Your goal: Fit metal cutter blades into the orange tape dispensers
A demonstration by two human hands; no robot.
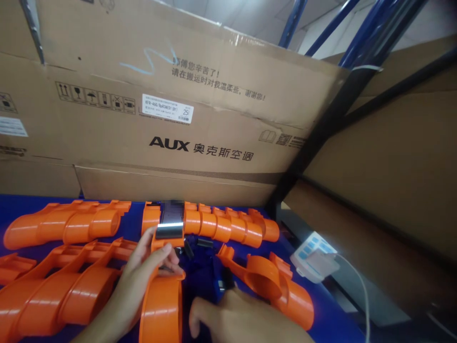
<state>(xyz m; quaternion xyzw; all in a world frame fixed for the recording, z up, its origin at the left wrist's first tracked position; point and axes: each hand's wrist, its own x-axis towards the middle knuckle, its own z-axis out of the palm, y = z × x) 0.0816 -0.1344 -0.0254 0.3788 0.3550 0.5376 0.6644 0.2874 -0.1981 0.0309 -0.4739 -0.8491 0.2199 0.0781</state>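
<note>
My left hand (152, 259) is wrapped around the neck of an orange tape dispenser (161, 305), which stands upright with its round hub toward me. At its top end sits a dark plate with a shiny serrated cutting blade (169, 230). My right hand (239, 314) is low on the right, back upward, with its fingers curled. A small black piece with a bright edge (226, 280) shows just past its fingers; whether they grip it is hidden. Between the hands lie several loose small black parts (204, 243) on the blue surface.
Rows of orange dispensers (59, 224) fill the left, and more dispensers (228, 226) line the back. Others (264, 274) lie beside my right hand. A cardboard sheet (214, 109) stands behind. A white power strip (314, 257) with a cable sits right, near a dark metal post (314, 143).
</note>
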